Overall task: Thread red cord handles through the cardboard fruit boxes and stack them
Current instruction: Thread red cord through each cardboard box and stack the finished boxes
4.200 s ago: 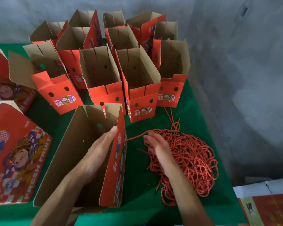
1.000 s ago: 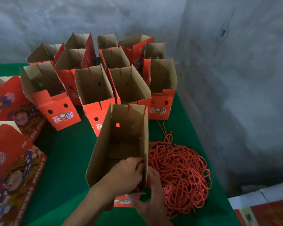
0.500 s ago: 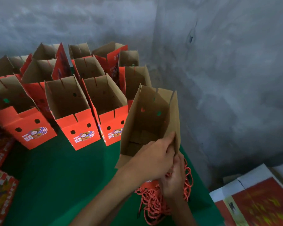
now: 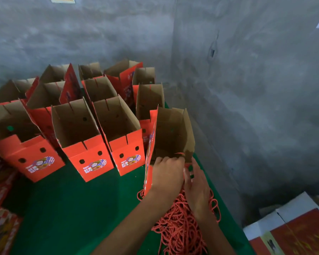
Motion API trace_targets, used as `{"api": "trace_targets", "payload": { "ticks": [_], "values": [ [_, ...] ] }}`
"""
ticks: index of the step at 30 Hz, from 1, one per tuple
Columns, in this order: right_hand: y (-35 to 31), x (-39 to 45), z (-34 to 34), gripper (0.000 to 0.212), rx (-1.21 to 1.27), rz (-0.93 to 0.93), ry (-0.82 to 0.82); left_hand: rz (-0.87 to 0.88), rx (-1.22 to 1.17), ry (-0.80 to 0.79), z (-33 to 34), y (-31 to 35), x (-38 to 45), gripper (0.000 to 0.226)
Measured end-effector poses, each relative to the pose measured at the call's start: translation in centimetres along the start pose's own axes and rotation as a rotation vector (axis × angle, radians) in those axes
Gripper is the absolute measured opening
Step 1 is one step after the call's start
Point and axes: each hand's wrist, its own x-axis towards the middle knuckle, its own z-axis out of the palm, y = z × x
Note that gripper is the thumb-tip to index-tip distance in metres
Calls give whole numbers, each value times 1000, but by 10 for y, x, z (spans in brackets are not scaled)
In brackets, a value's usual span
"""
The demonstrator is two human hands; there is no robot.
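My left hand [image 4: 167, 173] grips the near rim of an open box [image 4: 173, 133] right of centre in the frame, fingers curled over the edge. My right hand [image 4: 197, 184] sits just beside it, over the heap of red cord [image 4: 180, 230] on the green table [image 4: 81, 208]. More open boxes [image 4: 77, 126] stand in rows to the left, against the grey wall [image 4: 247, 89].
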Motion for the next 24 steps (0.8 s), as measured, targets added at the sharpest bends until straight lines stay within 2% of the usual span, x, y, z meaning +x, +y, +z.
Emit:
{"api": "trace_targets", "payload": {
  "ticks": [2, 5, 9, 12, 14, 18, 21, 24],
  "values": [
    [-6, 2, 4, 49, 56, -56, 35, 12, -8, 48, 0, -6, 5, 24],
    [-14, 9, 9, 46, 199, -80, 49, 55, -45, 100, 7, -11, 11, 24],
    [-20, 20, 14, 91, 228, -58, -18, 67, -106, 131, 20, -16, 24, 19],
    [-19, 32, 20, 100, 253, -47, -40, 58, -158, 154, 26, -20, 34, 18],
    [-16, 44, 26, 96, 262, -31, -63, 50, -171, 162, 29, -24, 42, 15],
    [-9, 73, 36, 67, 251, -39, -83, 47, -237, 165, 34, -31, 63, 14],
    [-6, 103, 43, 45, 251, -46, -122, 56, -309, 197, 37, -40, 73, 27],
    [-6, 134, 52, 43, 243, -9, -160, 39, -303, 233, 43, -54, 72, 43]
  ]
}}
